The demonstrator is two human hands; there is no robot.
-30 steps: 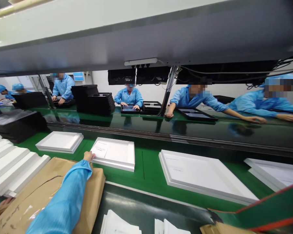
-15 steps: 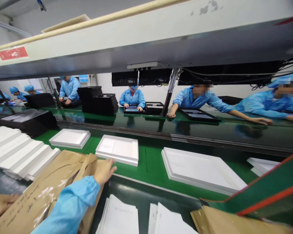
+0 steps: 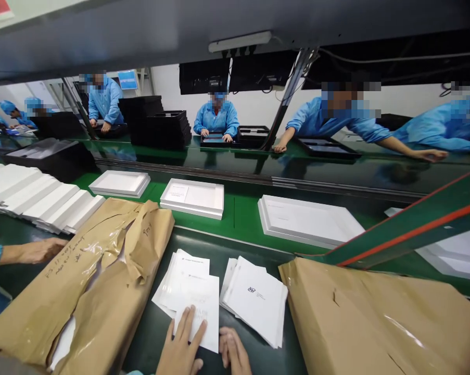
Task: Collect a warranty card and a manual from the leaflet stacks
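Note:
My left hand [image 3: 186, 341] lies with its fingers stretched out on the top white leaflet [image 3: 207, 291] of a loose, fanned pile at the bottom centre. My right hand [image 3: 235, 350] is close beside that leaflet's lower right edge, its fingers curled together; whatever they may hold is hidden. A second pile of white leaflets [image 3: 256, 304], with a small dark logo on top, lies just beyond my right hand. To the left is a torn brown paper package [image 3: 113, 307] with handwriting, and white shows through its rips.
Another brown package [image 3: 391, 317] stands at right, under a green board with an orange edge [image 3: 422, 229]. Open white boxes [image 3: 308, 221] sit on the green belt [image 3: 240, 229]. White boxes [image 3: 35, 195] are stacked left. A co-worker's hand [image 3: 43, 251] reaches in there; several co-workers sit opposite.
My left hand has moved from the brown package's far end near a white box down onto the leaflets. My right hand has come into view. The view has tilted downward.

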